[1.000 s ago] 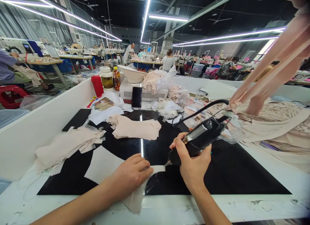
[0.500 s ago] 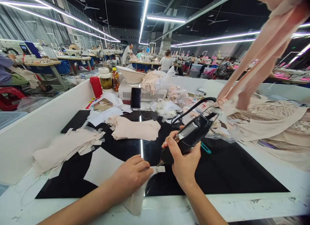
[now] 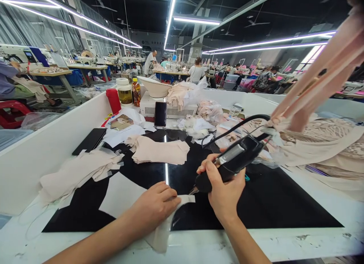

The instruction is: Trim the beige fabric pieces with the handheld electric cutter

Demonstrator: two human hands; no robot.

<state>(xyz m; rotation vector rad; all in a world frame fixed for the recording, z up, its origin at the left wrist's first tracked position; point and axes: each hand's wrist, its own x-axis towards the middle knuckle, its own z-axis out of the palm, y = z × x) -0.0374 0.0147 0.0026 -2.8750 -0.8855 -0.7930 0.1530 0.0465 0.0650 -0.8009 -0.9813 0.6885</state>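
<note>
My right hand (image 3: 227, 184) is wrapped round a black corded hand tool (image 3: 233, 161) with a small pointed metal tip. The tip is just above and beyond the right end of a pale fabric strip (image 3: 188, 199). My left hand (image 3: 159, 199) lies palm down on the pale fabric, fingers close together over the strip; its fingertips are partly hidden. Left of that hand, a white curved panel (image 3: 122, 192) lies on the black mat (image 3: 284, 203). A thin pale piece (image 3: 159, 235) hangs toward the front edge of the table.
A stack of beige pieces (image 3: 160, 150) lies ahead, another pile (image 3: 76, 173) at left. Behind stand a phone (image 3: 160, 113), a white box (image 3: 148, 110), a jar (image 3: 124, 92) and a red container (image 3: 113, 101). Pink cloth strips (image 3: 315, 74) hang by the tool's cord. Beige fabric (image 3: 318, 150) is heaped at right.
My right hand has moved the tool right, and its tip has come away from the strip's end. The hanging pink strips have shifted right too. My left hand stays in place.
</note>
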